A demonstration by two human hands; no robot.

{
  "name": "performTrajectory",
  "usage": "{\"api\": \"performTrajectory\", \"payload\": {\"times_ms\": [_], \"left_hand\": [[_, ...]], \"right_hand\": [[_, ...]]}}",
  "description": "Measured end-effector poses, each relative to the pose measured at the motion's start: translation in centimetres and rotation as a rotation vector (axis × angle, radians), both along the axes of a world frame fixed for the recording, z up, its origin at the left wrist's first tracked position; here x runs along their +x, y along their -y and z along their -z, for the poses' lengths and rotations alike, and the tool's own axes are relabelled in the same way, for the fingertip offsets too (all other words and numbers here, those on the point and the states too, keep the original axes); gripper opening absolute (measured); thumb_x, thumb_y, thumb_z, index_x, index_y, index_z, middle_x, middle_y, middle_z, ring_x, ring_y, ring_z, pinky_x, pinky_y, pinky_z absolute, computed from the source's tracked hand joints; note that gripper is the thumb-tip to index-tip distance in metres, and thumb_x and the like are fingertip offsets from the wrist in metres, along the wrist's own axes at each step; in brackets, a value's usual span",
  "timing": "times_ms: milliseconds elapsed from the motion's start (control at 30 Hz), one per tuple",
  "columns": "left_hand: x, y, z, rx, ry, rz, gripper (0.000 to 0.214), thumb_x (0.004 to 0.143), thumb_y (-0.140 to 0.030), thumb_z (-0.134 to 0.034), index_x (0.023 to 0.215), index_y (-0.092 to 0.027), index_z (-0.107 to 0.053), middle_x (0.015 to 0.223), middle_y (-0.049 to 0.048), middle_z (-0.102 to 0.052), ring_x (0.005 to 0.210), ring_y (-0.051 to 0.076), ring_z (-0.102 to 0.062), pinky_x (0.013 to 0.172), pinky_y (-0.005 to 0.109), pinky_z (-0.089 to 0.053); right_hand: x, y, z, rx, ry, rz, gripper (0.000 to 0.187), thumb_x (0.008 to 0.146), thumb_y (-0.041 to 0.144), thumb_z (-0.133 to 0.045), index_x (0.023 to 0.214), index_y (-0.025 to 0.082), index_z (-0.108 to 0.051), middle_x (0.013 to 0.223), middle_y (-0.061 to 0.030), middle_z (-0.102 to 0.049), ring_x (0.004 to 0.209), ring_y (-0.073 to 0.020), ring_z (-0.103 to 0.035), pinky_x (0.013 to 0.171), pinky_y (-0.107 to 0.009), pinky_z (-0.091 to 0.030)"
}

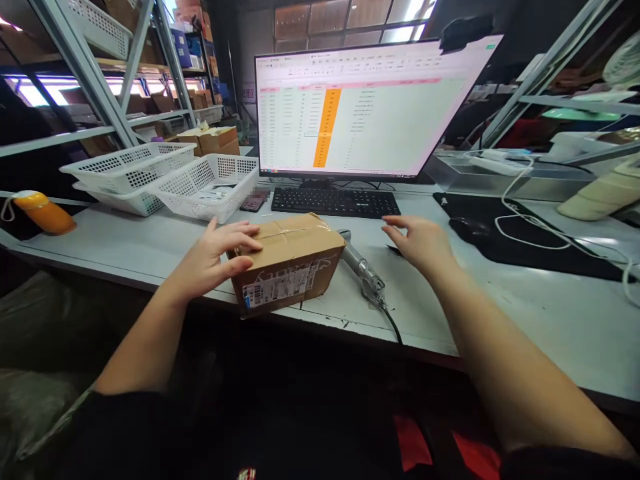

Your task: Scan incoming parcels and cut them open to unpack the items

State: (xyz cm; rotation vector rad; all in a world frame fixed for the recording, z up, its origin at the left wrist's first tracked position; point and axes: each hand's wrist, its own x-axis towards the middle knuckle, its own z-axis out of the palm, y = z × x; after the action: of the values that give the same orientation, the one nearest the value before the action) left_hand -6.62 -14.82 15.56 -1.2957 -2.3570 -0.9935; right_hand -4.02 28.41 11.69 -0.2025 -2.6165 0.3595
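Note:
A taped brown cardboard box (293, 267) with a barcode label on its front sits at the near edge of the grey desk (525, 307). My left hand (217, 257) rests on the box's left top corner, fingers spread over the edge. My right hand (423, 243) hovers open above the desk to the right of the box, holding nothing. Between the box and that hand lies a grey handheld barcode scanner (361, 270) with its cable running off the desk edge.
A black keyboard (335, 201) and a monitor (360, 107) showing a spreadsheet stand behind the box. White plastic baskets (200, 183) sit at the back left, an orange bottle (43, 212) at far left. A mouse (470, 228) on a black mat and white cables lie right.

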Motion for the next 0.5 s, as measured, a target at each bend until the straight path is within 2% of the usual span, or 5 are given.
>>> {"api": "performTrajectory", "payload": {"times_ms": [67,133,200,367,500], "left_hand": [[-0.6,-0.7,-2.0,-0.084,0.009,-0.023,0.047,0.09,-0.058,-0.067,0.126,-0.028,-0.07,0.138,0.0098,-0.068,0.129,0.034,-0.062,0.117,0.059,-0.04],[-1.9,-1.6,-3.4,-0.175,0.0,-0.028,0.062,0.084,-0.059,-0.073,0.137,-0.027,-0.064,0.14,0.0095,-0.067,0.126,0.033,-0.064,0.106,0.049,-0.05],[-3.7,-2.4,-4.1,-0.273,-0.004,0.011,0.067,0.083,-0.061,-0.074,0.14,-0.028,-0.063,0.138,0.0089,-0.068,0.121,0.032,-0.066,0.098,0.043,-0.053],[-6.2,-3.5,-4.1,-0.467,-0.077,0.086,0.061,0.09,-0.064,-0.062,0.139,-0.027,-0.065,0.118,0.0087,-0.074,0.101,0.027,-0.071,0.081,0.033,-0.053],[-3.7,-4.9,-5.3,-0.685,-0.207,-0.021,0.049,0.099,-0.052,-0.049,0.139,-0.027,-0.064,0.107,0.009,-0.073,0.089,0.025,-0.07,0.079,0.034,-0.052]], "right_hand": [[0.9,4.3,-2.3,-0.075,-0.228,-0.266,0.033,0.1,0.041,-0.058,0.119,0.022,-0.078,0.115,-0.0134,-0.076,0.103,-0.0306,-0.068,0.088,-0.048,-0.053],[2.2,8.9,-3.9,-0.04,-0.274,-0.582,0.031,0.1,0.044,-0.059,0.117,0.026,-0.077,0.112,-0.01,-0.076,0.105,-0.0279,-0.067,0.094,-0.048,-0.053],[3.4,12.5,-4.4,0.06,-0.26,-0.783,0.033,0.098,0.046,-0.063,0.12,0.024,-0.076,0.116,-0.0102,-0.075,0.108,-0.0278,-0.066,0.097,-0.048,-0.054],[3.8,15.2,-2.7,0.212,-0.336,-0.796,0.037,0.096,0.045,-0.068,0.122,0.02,-0.074,0.116,-0.0119,-0.073,0.108,-0.0286,-0.064,0.095,-0.047,-0.054],[3.2,14.8,-2.3,0.157,-0.356,-0.863,0.024,0.1,0.037,-0.063,0.113,0.02,-0.074,0.12,-0.0096,-0.074,0.111,-0.026,-0.067,0.099,-0.044,-0.053]]}}
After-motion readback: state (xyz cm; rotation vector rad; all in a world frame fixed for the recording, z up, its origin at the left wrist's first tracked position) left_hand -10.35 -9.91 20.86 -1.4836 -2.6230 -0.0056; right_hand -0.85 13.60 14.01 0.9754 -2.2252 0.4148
